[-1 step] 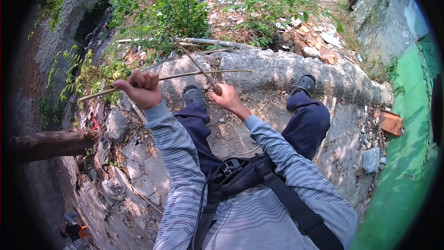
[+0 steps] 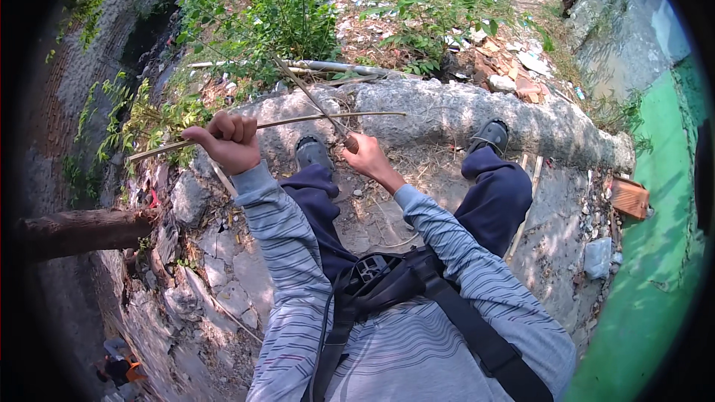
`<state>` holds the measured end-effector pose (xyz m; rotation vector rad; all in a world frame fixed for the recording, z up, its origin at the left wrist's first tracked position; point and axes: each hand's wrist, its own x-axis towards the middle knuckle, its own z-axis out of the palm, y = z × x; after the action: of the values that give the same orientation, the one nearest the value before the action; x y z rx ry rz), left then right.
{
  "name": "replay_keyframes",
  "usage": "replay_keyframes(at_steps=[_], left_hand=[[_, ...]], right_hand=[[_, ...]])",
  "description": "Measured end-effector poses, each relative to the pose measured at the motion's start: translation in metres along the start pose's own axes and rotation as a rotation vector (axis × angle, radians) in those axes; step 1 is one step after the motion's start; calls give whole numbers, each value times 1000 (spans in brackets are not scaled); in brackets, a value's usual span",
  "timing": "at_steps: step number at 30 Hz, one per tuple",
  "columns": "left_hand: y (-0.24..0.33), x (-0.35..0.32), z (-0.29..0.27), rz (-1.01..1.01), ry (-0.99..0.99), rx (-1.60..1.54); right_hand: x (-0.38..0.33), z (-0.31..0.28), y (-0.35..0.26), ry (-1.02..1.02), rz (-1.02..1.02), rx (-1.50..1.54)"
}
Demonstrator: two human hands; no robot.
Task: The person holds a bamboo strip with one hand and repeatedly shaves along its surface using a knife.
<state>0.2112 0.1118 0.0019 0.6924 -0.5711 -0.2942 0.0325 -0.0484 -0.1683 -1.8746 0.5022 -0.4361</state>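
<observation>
My left hand [image 2: 231, 143] is closed around a thin bamboo stick [image 2: 369, 114], which stretches sideways in front of me with its tip to the right. In my right hand [image 2: 368, 158] I grip the brown handle of a long knife [image 2: 302, 90]. The narrow blade slants up and to the left, away from me. It crosses the stick between my two hands and looks to be touching it, though the exact contact is too fine to tell.
A low, rough concrete ledge [image 2: 447, 108] runs across in front of my shoes. Beyond it grow leafy bushes [image 2: 298, 22] among litter. A brown post [image 2: 89, 234] juts in at left, and a green wall [image 2: 640, 290] stands at right. Light strips [image 2: 525, 208] lie beside my right leg.
</observation>
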Motion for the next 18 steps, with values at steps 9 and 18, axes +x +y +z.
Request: replay_keyframes(at_steps=[9,18], left_hand=[[4,0,6,-19,2,6],[10,5,-4,45,-46,-26]], right_hand=[[5,-4,1,-33,42,-46],[5,-9,17,15,128,-128]])
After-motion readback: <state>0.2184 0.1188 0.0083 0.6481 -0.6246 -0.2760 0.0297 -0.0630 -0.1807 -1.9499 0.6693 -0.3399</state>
